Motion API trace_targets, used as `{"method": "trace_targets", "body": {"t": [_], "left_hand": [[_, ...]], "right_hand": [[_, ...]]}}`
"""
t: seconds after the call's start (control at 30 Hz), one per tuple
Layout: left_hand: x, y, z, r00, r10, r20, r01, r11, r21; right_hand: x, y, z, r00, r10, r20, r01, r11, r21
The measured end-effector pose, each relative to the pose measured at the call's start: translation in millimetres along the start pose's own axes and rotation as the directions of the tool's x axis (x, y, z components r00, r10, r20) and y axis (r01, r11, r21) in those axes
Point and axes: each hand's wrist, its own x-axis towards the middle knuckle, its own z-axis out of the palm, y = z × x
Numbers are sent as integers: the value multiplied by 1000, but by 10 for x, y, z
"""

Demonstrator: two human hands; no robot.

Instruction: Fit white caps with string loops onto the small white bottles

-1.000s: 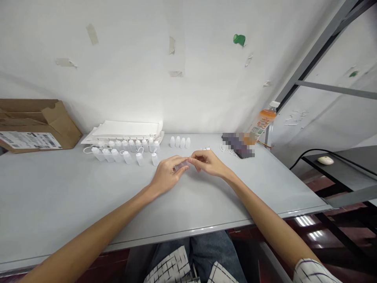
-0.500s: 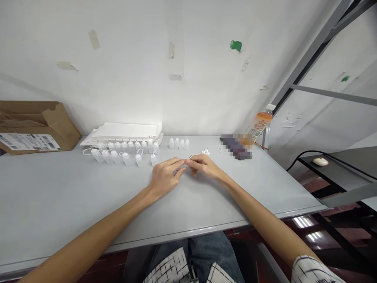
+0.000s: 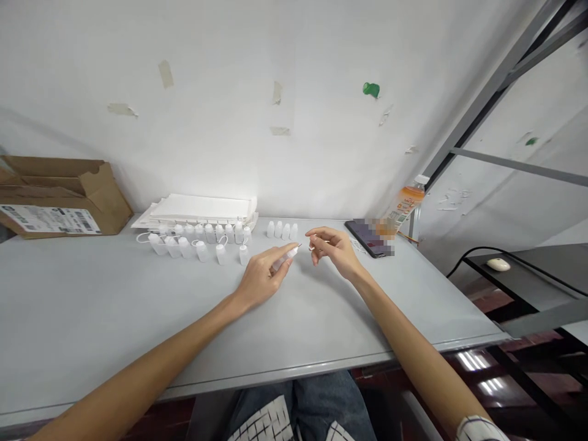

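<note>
My left hand (image 3: 263, 275) is closed on a small white bottle (image 3: 278, 263), tilted so that its thin dark tip points up and right. Just right of that tip, my right hand (image 3: 334, 250) pinches a small white piece (image 3: 312, 247) between its fingertips. The two hands are apart. To the left of my hands, several small white bottles with loops and caps (image 3: 201, 250) stand in rows. Behind my hands, several small white bottles without caps (image 3: 282, 231) stand in a short row.
White sheets (image 3: 206, 207) lie against the wall behind the bottles. An open cardboard box (image 3: 64, 196) is at the far left. On the right are a phone (image 3: 367, 237) and an orange drink bottle (image 3: 408, 202). The table's front edge (image 3: 285, 372) runs before my lap.
My right hand has moved away to the right from my left hand, with the white piece in it. The bottle's dark tip now shows. The camera view has tilted slightly up.
</note>
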Motion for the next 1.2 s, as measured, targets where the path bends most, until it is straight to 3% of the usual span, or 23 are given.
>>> {"method": "trace_targets", "body": {"t": [0.2,0.37,0.53,0.73,1.2], "left_hand": [[-8,10,-1,999,-42,-5,42,999,-29],[16,-41,4,994,-113,10,113,993,-38],[18,-72,12,975,-214,56,217,973,-76],[15,-29,17,984,-176,26,178,977,-117],[30,1,14,981,-191,24,193,976,-100]], "right_hand": [[-26,-2,47,994,-39,98,29,995,99],[-55,-51,38,984,-27,174,14,997,74],[-44,-29,78,991,9,132,-13,999,32],[-30,3,111,988,63,141,-66,998,13],[-41,13,114,984,61,169,-61,998,-3]]}}
